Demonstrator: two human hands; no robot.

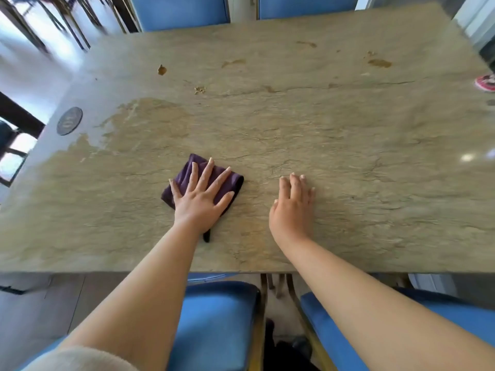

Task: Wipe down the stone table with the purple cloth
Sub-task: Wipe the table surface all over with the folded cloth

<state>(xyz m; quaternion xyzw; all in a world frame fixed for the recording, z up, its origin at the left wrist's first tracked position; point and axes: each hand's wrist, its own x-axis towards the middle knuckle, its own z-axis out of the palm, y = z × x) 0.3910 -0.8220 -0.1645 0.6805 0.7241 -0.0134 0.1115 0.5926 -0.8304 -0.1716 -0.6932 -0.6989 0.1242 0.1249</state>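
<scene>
A folded purple cloth [232, 180] lies on the tan stone table [348, 156], near the front middle. My left hand [201, 191] lies flat on top of it, fingers spread, pressing it to the stone. My right hand [292, 204] rests palm down on the bare table a little to the right, fingers together, holding nothing. Brown stains and crumbs mark the far half: a crumb pile [199, 89], a brown scrap [161, 70], and smears at the far right [379, 62]. A damp patch spreads over the table's left part.
A dark round coaster [69, 121] sits near the left edge. A pink and white object [486, 83] pokes in at the right edge. Blue chairs stand at the near side [214, 322] and the far side [179, 10].
</scene>
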